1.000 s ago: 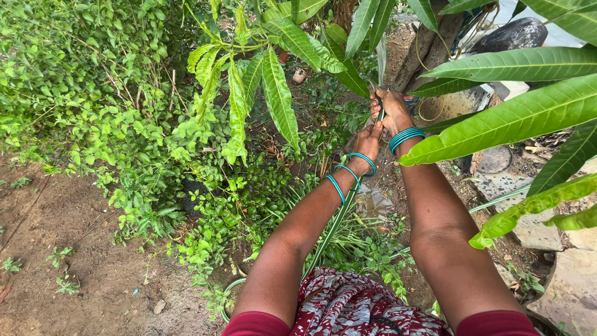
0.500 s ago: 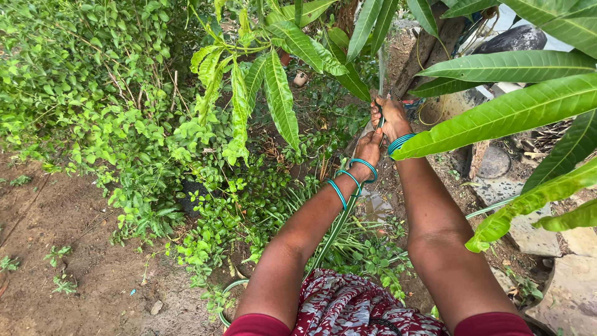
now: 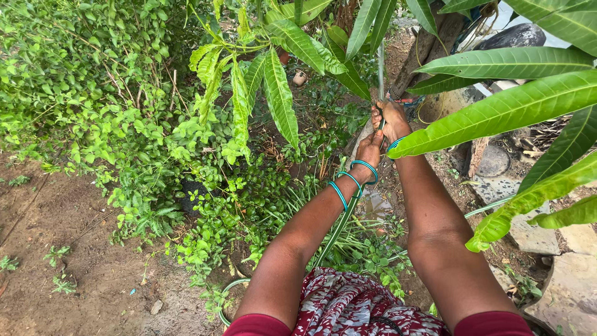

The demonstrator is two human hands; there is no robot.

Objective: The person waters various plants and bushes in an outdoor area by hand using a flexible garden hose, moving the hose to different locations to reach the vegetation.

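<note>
Now both hands are together a little above the centre of the frame, and both are closed around a thin green hose (image 3: 339,227). The left hand (image 3: 370,148) sits lower, with its fingers wrapped tight on the hose, and the right hand (image 3: 392,120) is just above it and touching it, also with the fingers curled firmly around the same hose. From the hands the hose runs down between the two forearms toward the bottom centre, where it passes over the red patterned cloth (image 3: 348,308) and curves out on the soil (image 3: 74,249) at the lower left. A thin stream of water (image 3: 380,71) goes up from the top of the right hand toward the upper edge. Compared with one second ago, the hands are almost in the same place, only slightly higher, and the grip is unchanged. The big long leaf (image 3: 497,112) at the right has come lower and more to the left, so now it covers most of the teal bangles (image 3: 394,144) on the right wrist, which were fully visible before. The teal bangles on the left wrist (image 3: 353,177) are visible as before. A green bush (image 3: 93,93) fills the upper left.
</note>
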